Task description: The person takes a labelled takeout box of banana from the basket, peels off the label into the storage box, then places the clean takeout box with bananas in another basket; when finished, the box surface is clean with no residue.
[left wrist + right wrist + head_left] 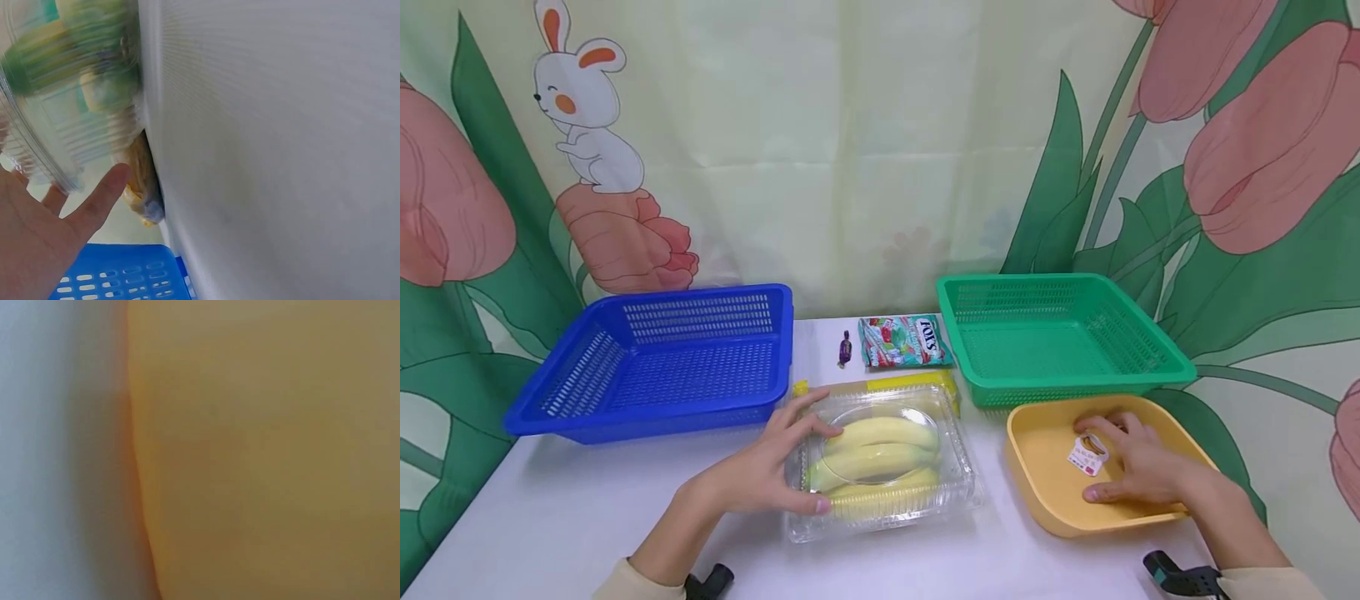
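A clear plastic clamshell box [957, 479] holds several yellow bananas [880, 462] and stands at the middle front of the table. My left hand [760, 467] rests on its left side with the fingers spread, fingertips on the lid and thumb at the near edge. In the left wrist view, the box [69, 125] shows blurred beside the outstretched fingers. My right hand [1138, 462] is inside a yellow bin [1052, 500], fingers bent and thumb apart. A small white label with a banana picture [1088, 455] lies between its fingertips and thumb. The right wrist view shows only the blurred bin [269, 450].
At the back left stands a blue basket [700, 367], and at the back right a green basket [1037, 346]. Between them lie a FOX'S candy bag [902, 342] and a small purple-wrapped candy [845, 349]. A yellow package [951, 387] sits partly hidden behind the box.
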{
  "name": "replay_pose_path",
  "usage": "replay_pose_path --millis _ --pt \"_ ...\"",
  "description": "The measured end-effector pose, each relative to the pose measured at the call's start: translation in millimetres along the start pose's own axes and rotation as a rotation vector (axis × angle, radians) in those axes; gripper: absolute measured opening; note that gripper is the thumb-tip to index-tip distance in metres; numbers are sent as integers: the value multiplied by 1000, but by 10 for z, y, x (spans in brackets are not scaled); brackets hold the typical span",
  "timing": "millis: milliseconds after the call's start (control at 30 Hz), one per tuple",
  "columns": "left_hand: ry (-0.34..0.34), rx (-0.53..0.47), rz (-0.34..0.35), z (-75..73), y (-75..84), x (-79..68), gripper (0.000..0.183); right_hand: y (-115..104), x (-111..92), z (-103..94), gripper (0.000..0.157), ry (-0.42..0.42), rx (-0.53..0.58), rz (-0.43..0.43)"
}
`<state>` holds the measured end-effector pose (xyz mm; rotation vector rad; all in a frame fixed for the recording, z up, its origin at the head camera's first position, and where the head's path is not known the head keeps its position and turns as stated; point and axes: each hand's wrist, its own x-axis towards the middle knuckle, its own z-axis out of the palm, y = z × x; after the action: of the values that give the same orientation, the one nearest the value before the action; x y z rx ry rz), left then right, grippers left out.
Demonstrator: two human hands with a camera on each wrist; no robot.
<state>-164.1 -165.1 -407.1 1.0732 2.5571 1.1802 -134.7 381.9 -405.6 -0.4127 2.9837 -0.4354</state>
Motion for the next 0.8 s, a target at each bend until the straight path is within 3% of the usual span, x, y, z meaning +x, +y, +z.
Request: replay_pose_path --millis 167,433,800 --pt "-4 4 35 11 8 42 75 17 -47 -24 87 -21 -4 16" --pt "-10 -7 29 -11 11 74 74 3 -32 -95 84 -98 -2 29" --pt "-40 -46 -4 -78 3 -11 76 -26 -20 -9 83 -118 29 27"
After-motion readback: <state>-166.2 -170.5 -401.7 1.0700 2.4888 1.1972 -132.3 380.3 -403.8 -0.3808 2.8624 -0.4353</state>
